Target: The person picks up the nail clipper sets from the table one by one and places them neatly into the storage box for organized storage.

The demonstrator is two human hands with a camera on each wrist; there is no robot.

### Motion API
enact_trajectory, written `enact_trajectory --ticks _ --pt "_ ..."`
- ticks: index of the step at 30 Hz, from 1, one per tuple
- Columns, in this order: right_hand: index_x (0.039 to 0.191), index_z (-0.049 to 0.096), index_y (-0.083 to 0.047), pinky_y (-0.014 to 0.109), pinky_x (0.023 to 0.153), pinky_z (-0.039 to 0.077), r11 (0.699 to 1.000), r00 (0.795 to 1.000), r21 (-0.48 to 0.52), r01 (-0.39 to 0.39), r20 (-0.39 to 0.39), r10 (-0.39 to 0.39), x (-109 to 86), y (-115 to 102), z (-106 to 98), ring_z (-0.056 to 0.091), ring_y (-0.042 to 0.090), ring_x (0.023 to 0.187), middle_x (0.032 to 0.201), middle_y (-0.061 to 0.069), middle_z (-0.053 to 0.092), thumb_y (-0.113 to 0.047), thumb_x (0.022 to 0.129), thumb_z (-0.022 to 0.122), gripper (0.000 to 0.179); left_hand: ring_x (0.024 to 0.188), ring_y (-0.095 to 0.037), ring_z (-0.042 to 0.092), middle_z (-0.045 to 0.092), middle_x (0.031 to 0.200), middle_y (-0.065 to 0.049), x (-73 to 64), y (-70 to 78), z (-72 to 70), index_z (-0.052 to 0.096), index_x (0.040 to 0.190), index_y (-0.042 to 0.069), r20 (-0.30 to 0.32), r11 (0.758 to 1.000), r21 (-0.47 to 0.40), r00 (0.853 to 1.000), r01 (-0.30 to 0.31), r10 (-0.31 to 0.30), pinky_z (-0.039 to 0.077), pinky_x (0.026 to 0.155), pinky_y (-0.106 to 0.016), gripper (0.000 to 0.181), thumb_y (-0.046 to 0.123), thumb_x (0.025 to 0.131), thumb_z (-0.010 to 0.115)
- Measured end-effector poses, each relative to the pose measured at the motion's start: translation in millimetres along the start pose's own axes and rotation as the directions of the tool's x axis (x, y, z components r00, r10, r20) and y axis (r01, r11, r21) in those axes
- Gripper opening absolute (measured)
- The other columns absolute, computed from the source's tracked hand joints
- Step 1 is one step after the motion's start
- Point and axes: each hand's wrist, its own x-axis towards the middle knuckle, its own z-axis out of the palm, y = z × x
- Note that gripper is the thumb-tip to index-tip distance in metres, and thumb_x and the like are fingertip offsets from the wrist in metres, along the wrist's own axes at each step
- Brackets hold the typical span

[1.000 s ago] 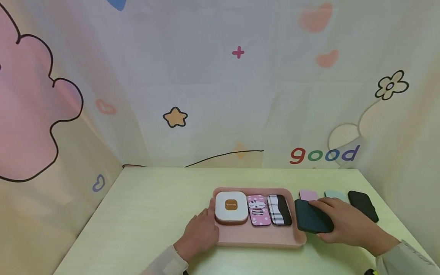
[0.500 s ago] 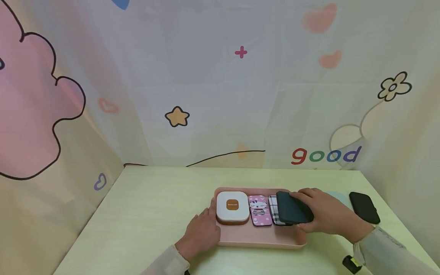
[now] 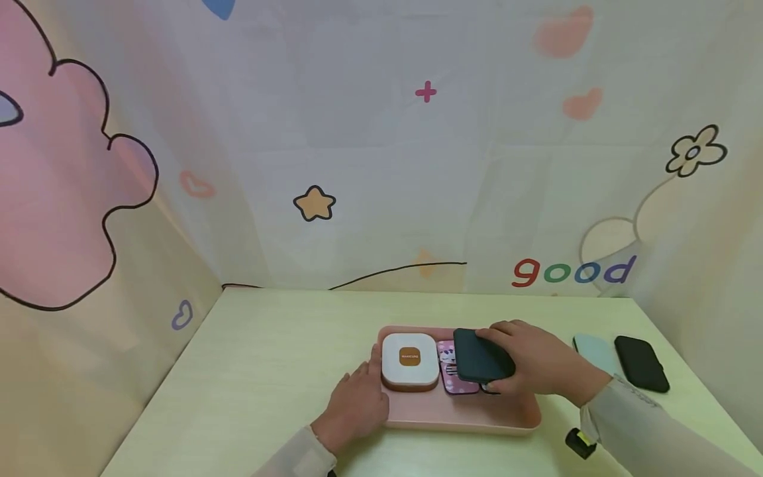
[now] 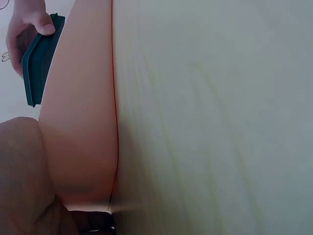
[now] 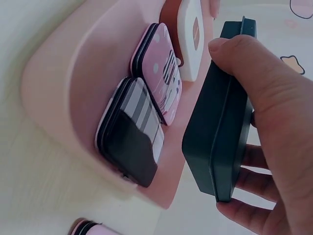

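In the head view my right hand [image 3: 536,358] holds a flat dark green box [image 3: 479,354] over the pink tray [image 3: 453,417]. The thumb lies on one side and the fingers on the other, as the right wrist view shows. Below it in the tray lie a pink cat-print case [image 5: 159,73] and a plaid-and-black case [image 5: 132,132], the latter mostly hidden in the head view. A white rounded box [image 3: 410,358] with a brown label and base sits at the tray's left. Against the tray's left wall rests my left hand [image 3: 354,404], fingers along the rim.
Right of the tray, a mint-green case [image 3: 596,354] and a black case [image 3: 642,363] lie on the pale table [image 3: 286,358]. Part of a pink case [image 5: 93,228] shows low in the right wrist view. A printed curtain [image 3: 381,165] hangs behind the table.
My right hand has carried the dark green box leftward from beside the tray to over the cases in it. The left hand has stayed at the tray's left side.
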Motion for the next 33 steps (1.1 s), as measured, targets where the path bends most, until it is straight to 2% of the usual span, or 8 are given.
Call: enact_trajectory --ticks 11,16,24,29,33 --pt "0.140 0.056 -0.019 0.045 0.093 0.052 0.998 0.997 -0.007 0.060 0.048 -0.060 29.9 -15 7 0.057 0.023 0.113 0.131 0.004 0.060 -0.060 0.072 0.081 0.083 0.140 -0.033 0.046 0.048 0.150 -0.022 -1.9 -2.6 -1.6 0.011 0.160 0.002 -0.002 1.000 -0.006 1.000 0.016 -0.016 0.037 0.112 -0.057 0.075 0.021 0.096 0.045" --pt "0.140 0.056 -0.019 0.043 0.093 0.052 0.997 0.995 -0.002 0.077 0.056 -0.077 38.1 -22 11 0.057 0.023 0.114 0.131 0.004 0.059 -0.063 0.072 0.080 0.084 0.141 -0.033 0.045 0.047 0.151 -0.021 -0.8 -2.1 0.5 0.010 0.160 0.002 0.015 1.000 -0.011 1.000 0.014 -0.014 0.036 0.112 -0.058 0.075 0.023 0.097 0.044" --pt "0.142 0.055 -0.021 0.043 0.094 0.052 0.994 0.991 0.008 0.112 0.075 -0.112 53.8 -40 13 0.057 0.021 0.112 0.131 0.003 0.059 -0.059 0.073 0.081 0.082 0.140 -0.031 0.046 0.048 0.151 -0.018 0.3 -3.5 3.5 0.011 0.161 0.005 0.018 1.000 -0.009 0.999 0.030 -0.029 0.036 0.112 -0.058 0.074 0.024 0.097 0.045" --pt "0.146 0.051 -0.026 0.043 0.087 0.053 0.995 0.987 0.002 0.102 0.122 -0.101 62.6 -49 17 0.056 0.019 0.116 0.134 0.000 0.057 -0.062 0.074 0.079 0.086 0.141 -0.030 0.045 0.047 0.151 -0.017 1.0 -3.9 3.0 0.010 0.161 0.006 0.033 0.999 -0.009 0.999 0.037 -0.036 0.036 0.113 -0.057 0.074 0.025 0.098 0.044" --pt "0.147 0.050 -0.024 0.042 0.090 0.052 0.994 0.985 0.010 0.110 0.133 -0.110 68.3 -54 20 0.054 0.019 0.118 0.136 0.001 0.056 -0.062 0.075 0.078 0.086 0.141 -0.030 0.045 0.046 0.152 -0.017 2.9 -3.9 1.9 0.009 0.162 0.008 0.049 1.000 -0.006 0.998 0.031 -0.030 0.035 0.113 -0.057 0.074 0.026 0.099 0.044"
